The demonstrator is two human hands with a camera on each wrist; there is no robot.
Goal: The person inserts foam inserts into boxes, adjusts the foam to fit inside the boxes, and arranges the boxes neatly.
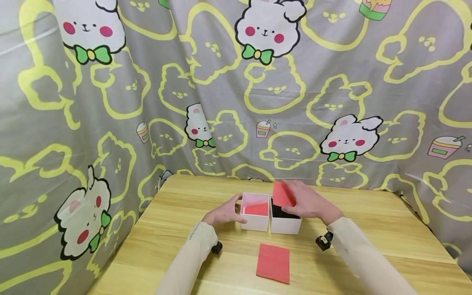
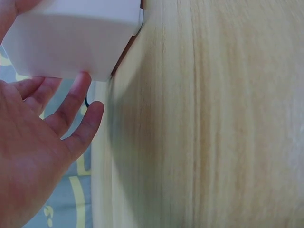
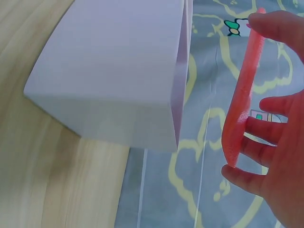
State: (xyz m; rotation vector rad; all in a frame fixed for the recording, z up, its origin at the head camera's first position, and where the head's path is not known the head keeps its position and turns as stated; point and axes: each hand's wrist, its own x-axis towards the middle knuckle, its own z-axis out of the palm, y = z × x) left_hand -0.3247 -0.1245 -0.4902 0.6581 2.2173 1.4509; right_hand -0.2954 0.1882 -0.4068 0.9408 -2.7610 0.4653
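Red pad (image 1: pixel 282 195) is pinched in the right hand (image 1: pixel 309 200), seemingly just over a white box (image 1: pixel 285 226).

Wears a long cream left sleeve (image 1: pixel 191 254) at seven o'clock, with small dark lettering (image 1: pixel 194 230) toward its end, and a matching right sleeve (image 1: pixel 363 250) at four o'clock. Bears a small black block (image 1: pixel 216 247) beside the left sleeve and another, angular black piece (image 1: pixel 324 241) beside the right.

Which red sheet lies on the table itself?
The near sheet, on the table in front of the left box and right box. The right hand holds another sheet over the right box; the third sheet is inside the left box.
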